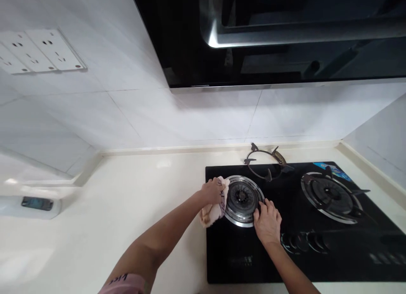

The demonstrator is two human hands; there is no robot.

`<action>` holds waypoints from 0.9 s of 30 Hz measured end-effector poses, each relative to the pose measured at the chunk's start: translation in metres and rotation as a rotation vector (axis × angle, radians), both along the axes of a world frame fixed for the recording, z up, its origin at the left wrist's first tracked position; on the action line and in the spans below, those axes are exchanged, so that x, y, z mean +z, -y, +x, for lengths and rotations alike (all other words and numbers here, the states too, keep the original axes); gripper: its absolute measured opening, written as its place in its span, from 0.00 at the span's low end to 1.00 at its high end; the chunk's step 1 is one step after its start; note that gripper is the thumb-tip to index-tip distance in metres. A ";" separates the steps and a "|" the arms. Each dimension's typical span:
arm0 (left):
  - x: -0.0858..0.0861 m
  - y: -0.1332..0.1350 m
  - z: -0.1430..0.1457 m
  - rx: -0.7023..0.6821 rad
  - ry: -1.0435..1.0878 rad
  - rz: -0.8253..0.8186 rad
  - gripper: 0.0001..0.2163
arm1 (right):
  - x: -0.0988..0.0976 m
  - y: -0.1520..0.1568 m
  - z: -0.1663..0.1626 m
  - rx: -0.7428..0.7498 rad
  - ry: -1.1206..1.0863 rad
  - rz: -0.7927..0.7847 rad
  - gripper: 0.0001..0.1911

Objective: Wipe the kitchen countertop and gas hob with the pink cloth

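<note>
Cloth [212, 212]: soft, light, bunched in clenched left hand [212, 191]. Burner ring [242, 201]: stiff, probably slick metal; right hand [268, 223], unclenched, presses its rim, likely the best hold.

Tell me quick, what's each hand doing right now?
Left hand: closed on a pinkish cloth, pressed against the left burner's metal ring.
Right hand: open, holding nothing, fingertips resting on that ring's right edge.
</note>
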State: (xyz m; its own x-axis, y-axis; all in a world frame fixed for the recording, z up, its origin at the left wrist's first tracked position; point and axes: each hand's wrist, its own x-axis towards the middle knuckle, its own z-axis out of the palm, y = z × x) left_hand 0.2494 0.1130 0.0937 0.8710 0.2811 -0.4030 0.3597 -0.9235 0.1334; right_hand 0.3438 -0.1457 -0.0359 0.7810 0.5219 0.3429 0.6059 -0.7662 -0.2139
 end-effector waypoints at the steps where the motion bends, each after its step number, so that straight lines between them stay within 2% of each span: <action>1: 0.001 0.005 -0.010 -0.001 -0.001 -0.009 0.31 | 0.000 0.000 0.000 0.001 -0.001 0.002 0.23; 7: 0.002 0.059 -0.054 0.001 0.082 -0.054 0.31 | -0.002 0.000 0.001 -0.002 0.011 0.010 0.22; 9: -0.005 0.083 -0.061 -0.008 0.119 -0.087 0.30 | -0.002 0.000 0.002 0.002 0.018 0.011 0.23; 12: -0.020 0.115 -0.066 -0.011 0.199 -0.155 0.36 | -0.003 0.001 0.002 0.005 0.022 0.008 0.23; 15: -0.033 0.132 -0.067 0.041 0.249 -0.194 0.41 | -0.004 0.003 0.002 0.008 0.018 0.000 0.24; 19: -0.034 0.119 -0.070 0.126 0.244 -0.168 0.31 | -0.005 0.004 0.003 0.025 0.018 0.021 0.24; 23: -0.020 0.079 -0.068 0.192 0.189 -0.056 0.24 | -0.006 0.003 0.002 0.018 0.013 0.052 0.24; 27: -0.011 0.039 -0.046 0.189 0.170 0.020 0.20 | -0.005 0.001 0.001 0.016 0.007 0.054 0.23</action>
